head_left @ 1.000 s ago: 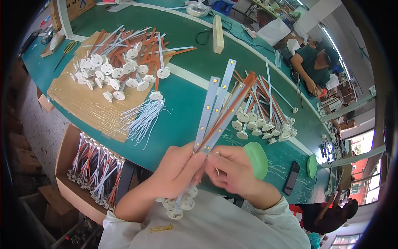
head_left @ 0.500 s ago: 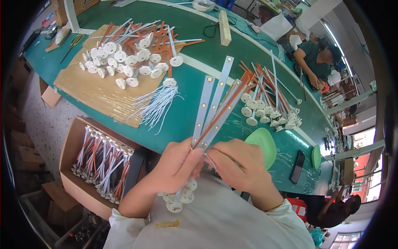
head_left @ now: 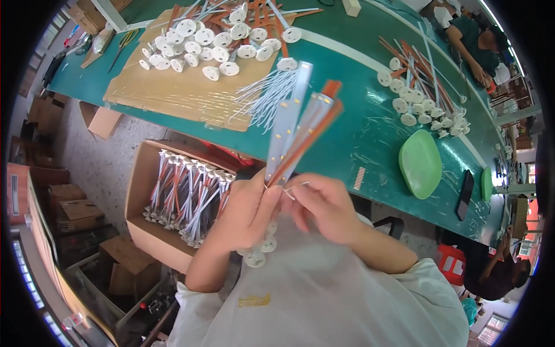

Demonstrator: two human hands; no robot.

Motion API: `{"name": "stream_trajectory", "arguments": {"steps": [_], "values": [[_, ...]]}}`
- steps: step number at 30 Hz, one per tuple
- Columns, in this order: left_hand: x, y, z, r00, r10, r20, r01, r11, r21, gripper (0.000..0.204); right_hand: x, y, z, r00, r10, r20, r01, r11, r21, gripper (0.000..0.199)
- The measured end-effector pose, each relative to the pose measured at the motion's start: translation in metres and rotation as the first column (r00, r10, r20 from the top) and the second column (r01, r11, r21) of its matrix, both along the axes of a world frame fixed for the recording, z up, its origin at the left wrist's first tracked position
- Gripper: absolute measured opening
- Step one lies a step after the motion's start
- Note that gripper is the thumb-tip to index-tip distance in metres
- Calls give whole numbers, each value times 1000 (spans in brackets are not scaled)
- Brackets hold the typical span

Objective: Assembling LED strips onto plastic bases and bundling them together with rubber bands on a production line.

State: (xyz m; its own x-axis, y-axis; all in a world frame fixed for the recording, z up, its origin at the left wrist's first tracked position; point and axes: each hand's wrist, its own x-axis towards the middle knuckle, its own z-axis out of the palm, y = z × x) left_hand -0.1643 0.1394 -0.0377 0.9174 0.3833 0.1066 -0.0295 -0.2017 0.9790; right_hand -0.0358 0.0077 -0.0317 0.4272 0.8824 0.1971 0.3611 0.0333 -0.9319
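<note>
At centre frame, a fan of about four narrow strips (head_left: 298, 130) is pinched at its base by the closed left hand (head_left: 245, 214), while a thin wire is nipped by the right hand (head_left: 324, 205); the fan could be spilled if that pinch loosens. Lower left, one open carton (head_left: 141, 191) is seen, further up one green dish (head_left: 420, 163), and at upper left one cardboard sheet (head_left: 173, 89) carrying roughly twenty white discs (head_left: 222, 55).

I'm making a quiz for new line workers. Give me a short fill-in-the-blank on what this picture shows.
1. The left hand grips a bundle of strips fanned out above the ____ table.
2. The white discs at the far left lie on a sheet of ____.
3. The oval dish right of the hands is ____ in colour.
4. The box on the floor holding finished bundles is made of ____.

Missing words: green; cardboard; green; cardboard
</note>
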Motion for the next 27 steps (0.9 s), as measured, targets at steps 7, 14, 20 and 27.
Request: {"name": "stream_trajectory", "arguments": {"steps": [7,14,20,27], "values": [[-19,-3,-32,995,58,82,-37,971,-236,24,5,25,0,742,80,666,-247,956,161,29],[-24,-9,-29,979,168,115,-161,985,-70,27,-23,21,-15,985,108,-131,-105,994,29,9],[-48,-13,-50,953,274,129,-274,961,-19,28,-44,16,-25,959,-23,-281,7,998,-57,17],[-86,-27,-68,931,333,148,-297,929,-219,27,-56,16,-15,561,162,811,-335,941,44,25]]}}
